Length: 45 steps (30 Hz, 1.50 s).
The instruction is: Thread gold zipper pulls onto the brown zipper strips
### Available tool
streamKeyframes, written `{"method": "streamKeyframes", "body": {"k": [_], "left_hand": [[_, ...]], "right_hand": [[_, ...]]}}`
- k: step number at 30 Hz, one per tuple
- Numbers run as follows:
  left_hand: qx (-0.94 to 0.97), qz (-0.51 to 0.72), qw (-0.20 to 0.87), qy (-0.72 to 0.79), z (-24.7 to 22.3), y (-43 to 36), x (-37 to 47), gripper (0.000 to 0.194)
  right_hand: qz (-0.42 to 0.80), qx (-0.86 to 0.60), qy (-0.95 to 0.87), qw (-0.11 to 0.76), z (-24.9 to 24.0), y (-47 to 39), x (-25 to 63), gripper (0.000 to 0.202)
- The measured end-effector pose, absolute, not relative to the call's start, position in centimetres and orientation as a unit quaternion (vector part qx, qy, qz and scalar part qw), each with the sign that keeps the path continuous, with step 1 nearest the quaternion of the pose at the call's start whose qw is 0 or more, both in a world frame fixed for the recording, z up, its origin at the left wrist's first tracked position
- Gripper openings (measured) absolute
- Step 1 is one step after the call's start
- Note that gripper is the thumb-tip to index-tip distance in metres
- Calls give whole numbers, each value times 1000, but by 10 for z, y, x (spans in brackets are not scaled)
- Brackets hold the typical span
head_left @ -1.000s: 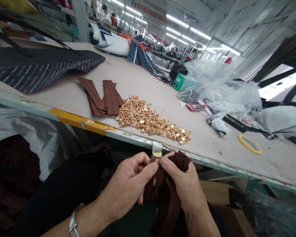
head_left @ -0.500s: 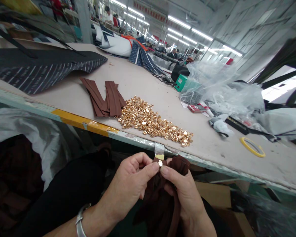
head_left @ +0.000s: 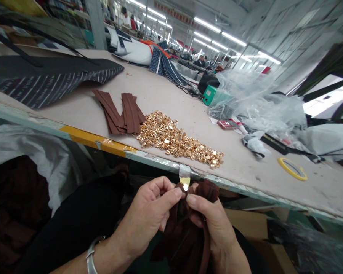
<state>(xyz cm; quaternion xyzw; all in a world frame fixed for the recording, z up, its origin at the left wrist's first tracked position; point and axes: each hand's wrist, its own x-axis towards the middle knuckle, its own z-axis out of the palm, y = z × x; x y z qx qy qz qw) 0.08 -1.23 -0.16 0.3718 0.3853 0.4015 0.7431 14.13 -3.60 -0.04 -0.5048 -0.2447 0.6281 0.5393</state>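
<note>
My left hand (head_left: 150, 213) pinches the edge of a dark brown zipper-like fabric strip (head_left: 208, 190) between thumb and forefinger. A small shiny gold metal piece (head_left: 185, 187) sits on the strip, between my two thumbs. My right hand (head_left: 213, 219) is closed around the same brown fabric, its thumb pressed near the metal piece; more fabric hangs down below. Just beyond my hands, along the table's front edge, lies a pile of small gold metal pieces (head_left: 177, 139). Left of the pile rest several brown strips (head_left: 130, 114).
On the table (head_left: 165, 89) stand a green box (head_left: 209, 95) and crumpled clear plastic (head_left: 260, 99). A yellow tape roll (head_left: 292, 169) lies at right, dark striped material (head_left: 51, 82) at left. A cardboard box (head_left: 247, 224) is below. People work in the background.
My hands stay almost in place. Both thumbs have drawn back slightly from the gold piece, so a little more of the fabric beside it shows.
</note>
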Motion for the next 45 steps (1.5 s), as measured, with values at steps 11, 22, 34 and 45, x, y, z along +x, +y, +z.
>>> {"method": "streamKeyframes", "body": {"k": [11,22,34,45], "left_hand": [[357,405,750,382,-2,-14,1,30],[386,408,727,396,-2,-13,2,30],[377,420,715,413,-2,-16,10,29],[378,424,719,400,-7,-19,8,30]], "right_hand": [[618,-510,-257,540,2,-38,139,30],[629,-489,-242,553,3,-36,138,26],[645,-462,-244,558,-1,-33,142,24],[649,-465,-241,552,-4,-36,143,24]]}}
